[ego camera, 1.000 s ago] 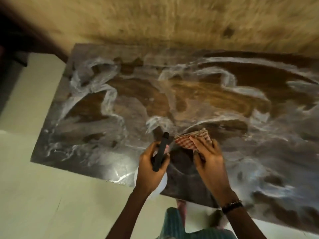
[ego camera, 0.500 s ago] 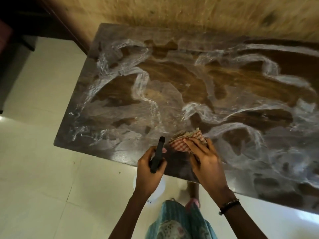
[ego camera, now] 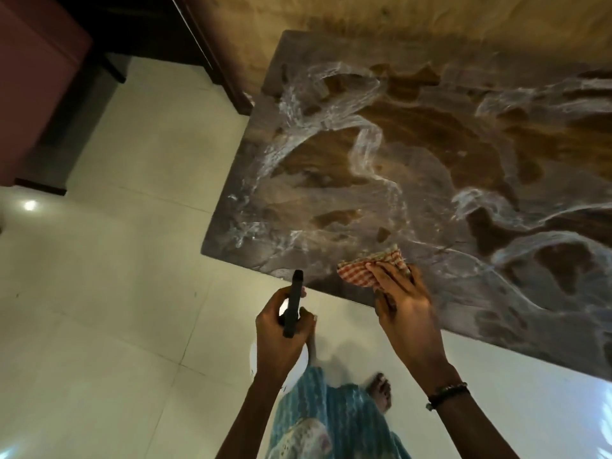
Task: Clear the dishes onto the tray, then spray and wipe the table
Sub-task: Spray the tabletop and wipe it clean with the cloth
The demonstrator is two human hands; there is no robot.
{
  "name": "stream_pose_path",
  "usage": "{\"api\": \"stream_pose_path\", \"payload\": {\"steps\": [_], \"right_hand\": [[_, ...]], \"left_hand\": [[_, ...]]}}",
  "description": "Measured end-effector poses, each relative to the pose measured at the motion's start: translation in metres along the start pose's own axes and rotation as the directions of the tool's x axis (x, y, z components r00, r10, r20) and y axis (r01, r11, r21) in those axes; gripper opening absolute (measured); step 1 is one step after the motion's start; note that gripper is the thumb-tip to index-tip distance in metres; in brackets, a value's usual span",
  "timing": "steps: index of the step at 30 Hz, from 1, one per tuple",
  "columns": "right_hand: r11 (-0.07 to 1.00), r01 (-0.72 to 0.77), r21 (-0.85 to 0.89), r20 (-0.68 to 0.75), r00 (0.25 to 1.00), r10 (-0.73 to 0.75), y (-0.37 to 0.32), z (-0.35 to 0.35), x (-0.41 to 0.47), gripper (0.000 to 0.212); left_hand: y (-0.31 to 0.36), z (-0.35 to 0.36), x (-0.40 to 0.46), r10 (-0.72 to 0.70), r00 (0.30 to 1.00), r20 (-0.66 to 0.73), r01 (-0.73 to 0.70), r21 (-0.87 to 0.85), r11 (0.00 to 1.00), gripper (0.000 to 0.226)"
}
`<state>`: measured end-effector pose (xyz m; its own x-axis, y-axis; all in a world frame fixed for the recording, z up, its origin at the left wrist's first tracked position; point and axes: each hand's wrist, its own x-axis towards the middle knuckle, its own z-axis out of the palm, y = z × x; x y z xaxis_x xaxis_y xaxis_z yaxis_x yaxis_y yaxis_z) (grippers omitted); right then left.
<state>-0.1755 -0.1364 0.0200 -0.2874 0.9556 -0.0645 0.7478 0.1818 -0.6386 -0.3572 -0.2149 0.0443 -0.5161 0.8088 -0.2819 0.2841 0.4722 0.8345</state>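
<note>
Our right hand (ego camera: 402, 304) presses the checked cloth (ego camera: 371, 267) flat-fingered on the desk (ego camera: 430, 167) near its front edge. Our left hand (ego camera: 281, 332) grips the spray bottle (ego camera: 293, 304) just off that edge, over the floor

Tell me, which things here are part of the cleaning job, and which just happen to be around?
Part of the job:
- checked cloth, pressed on the table by the right hand
- spray bottle, gripped by the left hand
- table, streaked with wet smears

Just around:
- tiled floor
- dark red furniture at far left
- wall behind the table
</note>
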Motion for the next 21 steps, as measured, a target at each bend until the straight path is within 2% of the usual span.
{"api": "stream_pose_path", "payload": {"steps": [5, 9, 13, 17, 21], "right_hand": [[0.999, -0.023, -0.035, -0.009, 1.000, 0.023, -0.035, 0.041, 0.026, 0.045], [0.998, -0.047, -0.048, -0.022, 0.999, 0.046, -0.063, 0.064, 0.041, 0.043], [0.996, -0.060, -0.061, -0.020, 0.998, 0.059, -0.081, 0.080, 0.048, 0.042], [0.995, -0.067, -0.070, -0.012, 0.998, 0.066, -0.089, 0.090, 0.053, 0.043], [0.994, -0.058, -0.088, -0.024, 0.998, 0.056, -0.091, 0.095, 0.056, 0.042]], "left_hand": [[-0.044, -0.032, 0.035, -0.002, 1.000, 0.006, 0.001, 0.032, 0.999, 0.032], [-0.051, -0.050, 0.061, -0.018, 0.997, -0.078, 0.021, 0.033, 0.999, 0.016], [-0.064, -0.065, 0.079, -0.044, 0.993, -0.105, 0.049, 0.049, 0.998, 0.035], [-0.076, -0.079, 0.089, -0.044, 0.998, -0.048, 0.046, 0.039, 0.998, 0.021], [-0.085, -0.090, 0.093, -0.084, 0.990, -0.111, 0.086, 0.011, 0.996, 0.030]]}}
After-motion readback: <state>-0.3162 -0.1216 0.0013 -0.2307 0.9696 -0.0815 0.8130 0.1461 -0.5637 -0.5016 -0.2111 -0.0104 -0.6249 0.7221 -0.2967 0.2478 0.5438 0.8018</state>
